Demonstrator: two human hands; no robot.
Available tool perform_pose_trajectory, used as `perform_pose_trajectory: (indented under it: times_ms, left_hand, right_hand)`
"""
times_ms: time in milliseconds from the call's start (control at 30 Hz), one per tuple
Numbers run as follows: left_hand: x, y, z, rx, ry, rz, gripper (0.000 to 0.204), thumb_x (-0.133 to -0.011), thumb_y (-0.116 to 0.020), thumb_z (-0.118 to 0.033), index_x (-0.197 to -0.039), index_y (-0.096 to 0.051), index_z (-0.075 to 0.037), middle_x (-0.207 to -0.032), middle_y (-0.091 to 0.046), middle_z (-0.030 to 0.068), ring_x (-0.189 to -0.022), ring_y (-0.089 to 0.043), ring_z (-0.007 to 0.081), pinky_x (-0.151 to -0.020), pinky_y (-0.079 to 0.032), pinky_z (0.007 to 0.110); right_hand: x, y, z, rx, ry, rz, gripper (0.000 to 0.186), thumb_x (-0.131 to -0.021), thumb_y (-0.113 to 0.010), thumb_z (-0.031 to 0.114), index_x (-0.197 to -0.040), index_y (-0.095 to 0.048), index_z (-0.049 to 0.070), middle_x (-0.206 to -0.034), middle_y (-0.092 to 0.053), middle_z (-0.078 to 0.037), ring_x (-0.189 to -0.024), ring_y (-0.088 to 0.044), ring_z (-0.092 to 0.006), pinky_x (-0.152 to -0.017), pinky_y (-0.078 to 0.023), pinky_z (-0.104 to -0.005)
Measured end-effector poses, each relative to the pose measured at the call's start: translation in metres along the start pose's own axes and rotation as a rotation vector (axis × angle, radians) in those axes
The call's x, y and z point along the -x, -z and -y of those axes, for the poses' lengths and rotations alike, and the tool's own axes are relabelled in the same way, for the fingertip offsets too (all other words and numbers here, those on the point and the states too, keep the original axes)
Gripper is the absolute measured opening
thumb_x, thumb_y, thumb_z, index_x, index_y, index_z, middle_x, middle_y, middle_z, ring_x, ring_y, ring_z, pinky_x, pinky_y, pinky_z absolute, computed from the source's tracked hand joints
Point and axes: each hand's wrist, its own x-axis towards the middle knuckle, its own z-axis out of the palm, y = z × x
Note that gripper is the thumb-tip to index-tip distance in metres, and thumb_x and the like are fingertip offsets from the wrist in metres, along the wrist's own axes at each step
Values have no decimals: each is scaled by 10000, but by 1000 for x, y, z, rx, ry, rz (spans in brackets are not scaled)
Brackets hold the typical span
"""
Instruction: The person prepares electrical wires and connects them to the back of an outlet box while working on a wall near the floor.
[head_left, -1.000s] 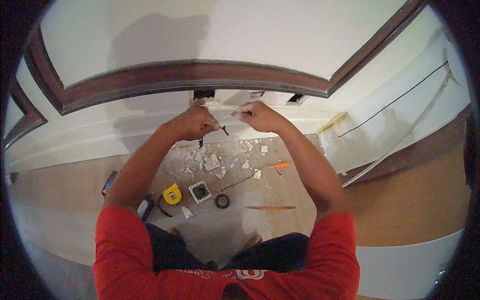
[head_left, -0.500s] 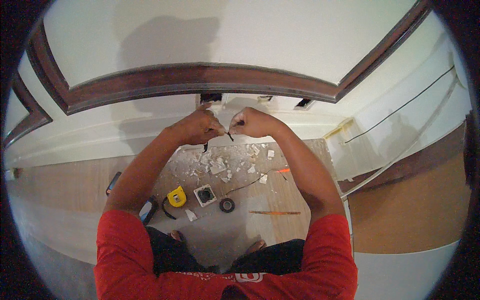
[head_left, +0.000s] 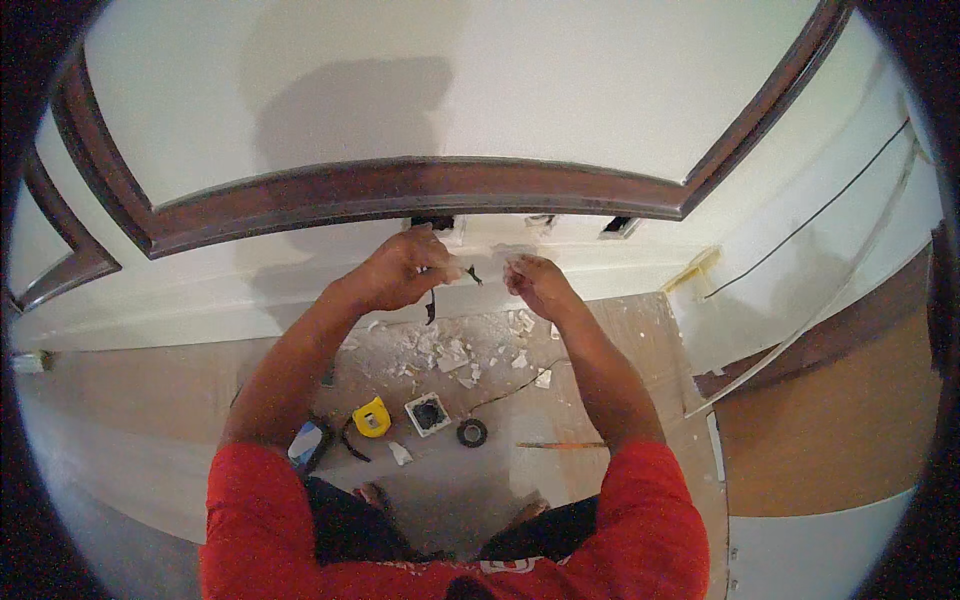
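Note:
Just in front of the wall, my left hand (head_left: 398,272) is closed in a pinch on a thin black wire (head_left: 475,274), whose frayed-looking end sticks out past the fingertips. A second dark wire piece (head_left: 431,308) hangs below that hand. My right hand (head_left: 541,287) is a short way to the right, apart from the wire, with its fingers curled together. Whether anything small sits in its fingertips cannot be made out. Behind my left hand is a dark rectangular wall opening (head_left: 433,223), partly covered by the hand.
White plaster chips (head_left: 452,355) litter the floor below. Nearer me lie a yellow tape measure (head_left: 371,418), a white square socket plate (head_left: 428,413), a black tape roll (head_left: 472,432) and a thin orange-brown strip (head_left: 560,445). Another wall opening (head_left: 618,228) is at the right.
My right hand has moved right, away from the wire end and my left hand. The left hand still pinches the wire. The whole view has shifted slightly.

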Motion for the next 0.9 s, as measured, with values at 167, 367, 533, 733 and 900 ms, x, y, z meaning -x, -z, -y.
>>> perform_pose_trajectory:
  times_ms: [167, 367, 533, 733, 900]
  left_hand:
    - [10, -4, 1, -120, -10, 60, 99, -873, -674, -157, -939, -728, -105, -903, -690, 79, -890, -564, 297, -902, -427, 433]
    - [7, -8, -2, -85, 60, 78, 83, -886, -662, -153, -933, -720, -117, -837, -668, 59, -887, -573, 281, -1062, -341, 475]
    - [9, 2, 4, -8, 94, 66, 78, -901, -641, -144, -892, -705, -99, -813, -662, 57, -864, -600, 252, -1154, -220, 509]
    - [6, 13, -1, 69, 68, 57, 64, -891, -638, -89, -886, -697, -66, -855, -662, 89, -876, -615, 258, -901, -454, 416]
    - [8, 14, 2, 111, 73, 35, 111, -914, -637, -131, -874, -688, -42, -833, -653, 91, -835, -605, 220, -812, -476, 372]
  right_hand:
    - [35, -35, 61, 298, 148, 43, 201, -959, -597, 184, -1026, -693, 20, -827, -654, -33, -729, -579, -136, -661, -481, -297]
    - [27, -53, 97, 543, 433, 256, 170, -914, -652, 132, -1049, -707, 44, -913, -676, -66, -828, -621, -165, -734, -497, -324]
    - [29, -71, 109, 760, 618, 283, 185, -873, -686, 81, -1053, -707, 47, -931, -656, -95, -857, -621, -195, -743, -487, -308]
    - [24, -83, 110, 647, 689, 187, 143, -835, -728, 171, -918, -726, 55, -857, -650, -106, -770, -611, -242, -681, -487, -357]
    - [17, -86, 108, 696, 711, 193, 154, -824, -699, 26, -978, -715, 31, -901, -659, -95, -836, -622, -198, -733, -489, -306]
